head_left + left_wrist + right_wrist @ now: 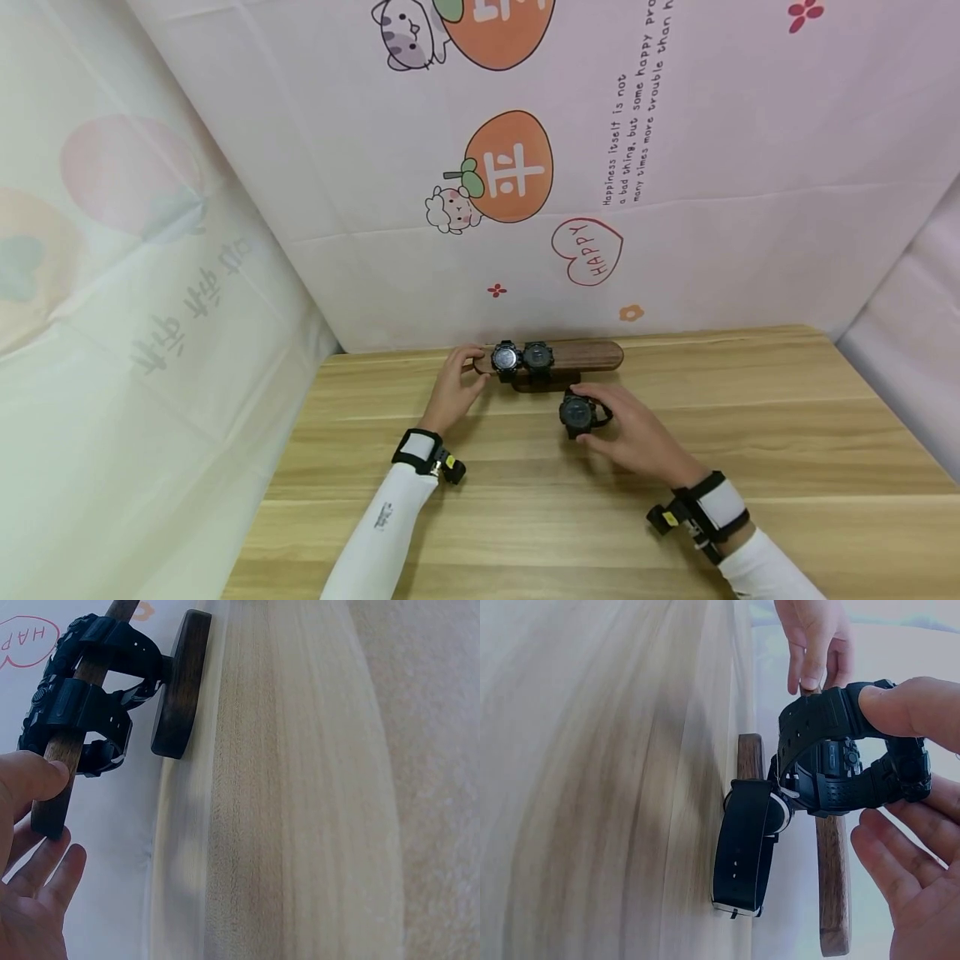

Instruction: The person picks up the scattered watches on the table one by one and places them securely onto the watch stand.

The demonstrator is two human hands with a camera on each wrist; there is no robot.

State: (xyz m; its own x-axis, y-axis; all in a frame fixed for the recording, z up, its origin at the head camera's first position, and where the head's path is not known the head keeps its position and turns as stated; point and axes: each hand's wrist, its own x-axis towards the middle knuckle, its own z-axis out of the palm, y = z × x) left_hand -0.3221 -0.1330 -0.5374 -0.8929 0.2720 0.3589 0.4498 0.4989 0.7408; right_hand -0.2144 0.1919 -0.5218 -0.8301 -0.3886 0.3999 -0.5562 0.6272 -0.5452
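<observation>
Left fingers [43, 862] at bar [52, 810] end

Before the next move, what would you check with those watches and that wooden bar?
1. Bar steadied: ok; the left hand pinches the left end of the wooden bar.
2. Held watch gripped: ok; the right hand pinches the held watch.
3. Bare stretch on the bar: ok, right of the silver-faced watch and dark-faced watch.
4. Held watch around the bar: not ok; it is in front.
5. Lower dark strap apart from the held watch: cannot tell.
</observation>
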